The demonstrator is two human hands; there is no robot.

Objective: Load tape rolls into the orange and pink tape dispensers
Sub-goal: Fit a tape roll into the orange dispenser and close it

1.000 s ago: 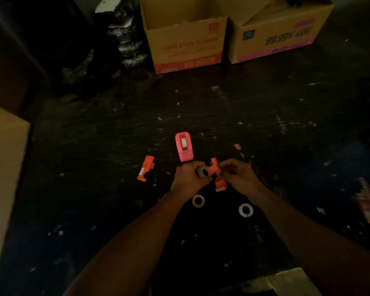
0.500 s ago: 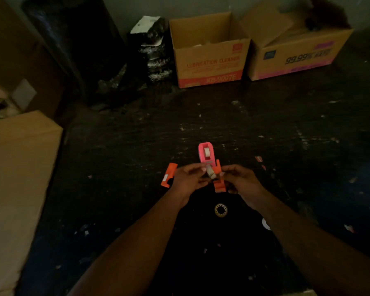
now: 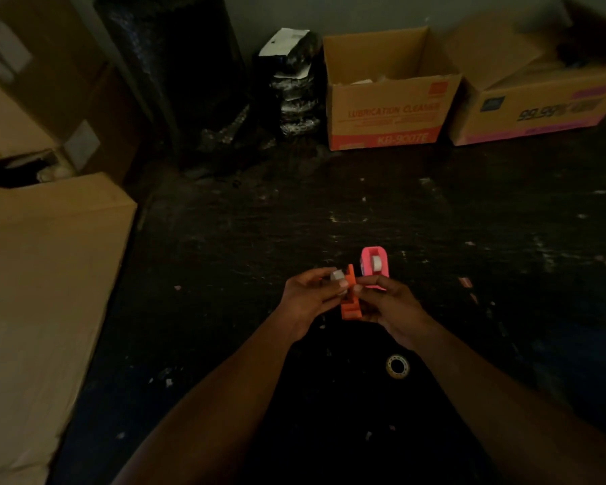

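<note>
Both hands meet above the dark floor around the orange tape dispenser (image 3: 350,302). My left hand (image 3: 312,297) pinches a pale tape roll (image 3: 337,275) against the dispenser's upper left side. My right hand (image 3: 390,304) grips the orange dispenser from the right. The pink tape dispenser (image 3: 374,266) stands on the floor just beyond my right hand, with a white roll inside it. A spare tape roll (image 3: 397,366) lies flat on the floor below my right forearm. The other orange piece seen earlier is hidden behind my left hand or out of sight.
A large closed cardboard box (image 3: 42,292) fills the left side. Two open cardboard boxes (image 3: 392,110) (image 3: 539,103) stand at the back against the wall, beside a stack of dark wrapped bundles (image 3: 294,85). Small scraps litter the floor.
The view has tilted up and to the left, so the boxes sit lower in frame. The tape roll has moved against the orange dispenser's upper side. The loose orange piece left of my hand has gone from sight.
</note>
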